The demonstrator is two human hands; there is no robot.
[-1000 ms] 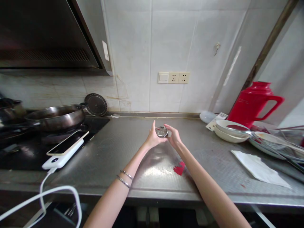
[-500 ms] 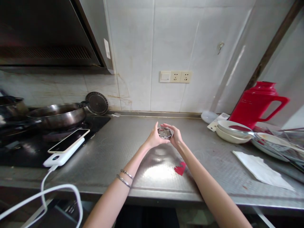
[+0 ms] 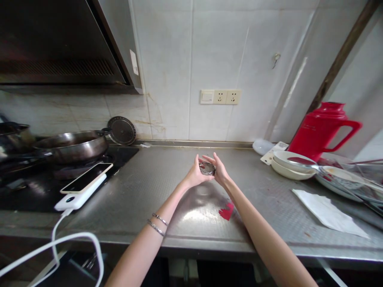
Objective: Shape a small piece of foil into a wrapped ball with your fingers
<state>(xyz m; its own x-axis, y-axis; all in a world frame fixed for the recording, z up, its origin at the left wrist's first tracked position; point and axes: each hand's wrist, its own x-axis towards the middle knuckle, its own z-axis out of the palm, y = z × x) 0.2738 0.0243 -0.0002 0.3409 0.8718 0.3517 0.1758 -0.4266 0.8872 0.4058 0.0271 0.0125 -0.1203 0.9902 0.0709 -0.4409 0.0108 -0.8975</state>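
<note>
Above the middle of the steel counter (image 3: 155, 191) both my hands hold one small shiny metal object (image 3: 206, 168), round and cup-like. My left hand (image 3: 195, 173) cups it from the left with the thumb up. My right hand (image 3: 219, 170) wraps its fingers over the right side and top, hiding part of it. Two thin bracelets (image 3: 157, 223) circle my left forearm. A small red scrap (image 3: 226, 211) lies on the counter below my right wrist.
A phone on a white power bank (image 3: 81, 185) with a white cable sits left, by a wok (image 3: 70, 146) on the black stove. A red thermos jug (image 3: 321, 129), stacked plates (image 3: 295, 164) and a paper napkin (image 3: 327, 214) are at right.
My right fingers have closed further over the top of the metal object, and it has tilted a little. The hands stay in the same spot above the counter.
</note>
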